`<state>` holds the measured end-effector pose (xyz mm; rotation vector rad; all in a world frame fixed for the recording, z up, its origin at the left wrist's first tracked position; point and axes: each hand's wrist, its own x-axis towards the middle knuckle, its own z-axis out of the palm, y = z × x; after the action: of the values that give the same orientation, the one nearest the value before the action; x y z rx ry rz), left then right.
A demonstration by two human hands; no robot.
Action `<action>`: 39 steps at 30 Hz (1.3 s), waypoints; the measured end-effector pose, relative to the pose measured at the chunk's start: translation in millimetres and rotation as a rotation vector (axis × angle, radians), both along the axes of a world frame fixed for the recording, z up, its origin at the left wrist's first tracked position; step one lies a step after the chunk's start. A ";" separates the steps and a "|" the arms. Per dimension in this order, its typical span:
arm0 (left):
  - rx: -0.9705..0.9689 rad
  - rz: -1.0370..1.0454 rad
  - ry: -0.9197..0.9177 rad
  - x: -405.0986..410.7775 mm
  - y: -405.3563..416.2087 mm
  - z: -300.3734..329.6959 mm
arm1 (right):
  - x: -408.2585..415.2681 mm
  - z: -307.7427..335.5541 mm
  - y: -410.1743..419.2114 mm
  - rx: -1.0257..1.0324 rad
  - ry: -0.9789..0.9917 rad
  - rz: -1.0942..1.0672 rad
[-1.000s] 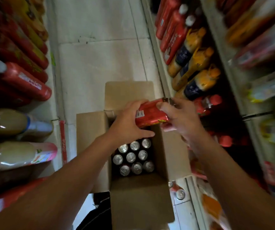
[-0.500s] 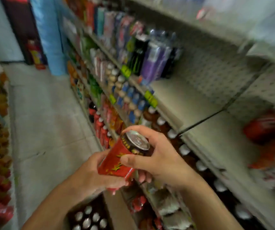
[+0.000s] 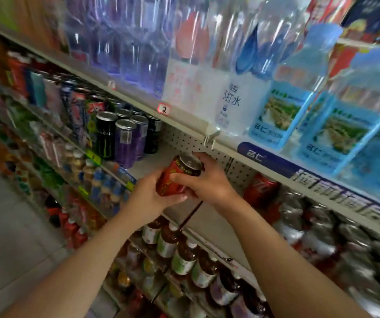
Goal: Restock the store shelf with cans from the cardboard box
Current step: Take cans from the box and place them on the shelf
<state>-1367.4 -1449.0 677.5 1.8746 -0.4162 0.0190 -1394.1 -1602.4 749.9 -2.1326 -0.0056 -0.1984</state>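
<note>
I hold one red can point(image 3: 175, 177) with a silver top in both hands, in front of a bare stretch of the middle shelf point(image 3: 209, 223). My left hand point(image 3: 152, 198) cups its bottom and side. My right hand point(image 3: 209, 180) grips the upper part, fingers curled over the rim. The can tilts with its top toward the pegboard back wall. The cardboard box is out of view.
Tall black and purple cans point(image 3: 124, 141) stand on the same shelf to the left. Red cans point(image 3: 260, 189) lie to the right. Water bottles point(image 3: 276, 106) fill the shelf above, bottled drinks point(image 3: 184, 253) the shelf below. The tiled floor point(image 3: 5, 237) is at the left.
My view swung up from the box on the floor to the shelves. Both hands carried the red can up from above the box to the middle shelf.
</note>
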 end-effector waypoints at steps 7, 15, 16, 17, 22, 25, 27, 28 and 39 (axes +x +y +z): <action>0.167 0.045 -0.052 41.4 -32.8 -6.2 | 76.8 -22.0 -38.5 0.012 0.138 -0.272; 0.187 0.035 -0.126 18.8 -4.0 -41.2 | 90.8 -13.6 -47.6 -0.060 0.232 -0.276; 0.203 0.037 -0.144 15.0 -1.9 -41.5 | 88.4 -8.4 -44.4 -0.108 0.216 -0.248; 0.221 0.038 -0.157 12.1 -0.2 -41.1 | 86.0 -2.8 -40.4 -0.154 0.203 -0.223; 0.212 0.034 -0.160 0.7 10.0 -41.7 | 80.5 15.1 -33.1 -0.151 0.273 -0.192; 0.204 0.049 -0.161 -4.1 18.1 -45.9 | 89.0 12.2 -39.4 -0.173 0.305 -0.208; 0.204 0.060 -0.154 -7.5 21.9 -50.7 | 90.1 10.4 -42.7 -0.179 0.340 -0.210; 0.204 0.063 -0.152 -9.1 23.5 -53.2 | 90.4 10.7 -43.1 -0.188 0.356 -0.202; 0.207 0.227 0.094 -72.7 86.8 -112.1 | 56.2 -7.6 -28.5 -0.506 0.103 -0.279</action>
<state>-1440.1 -1362.2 565.4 2.1100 -0.1425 0.0410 -1337.9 -1631.0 742.3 -2.6428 0.3354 -0.2720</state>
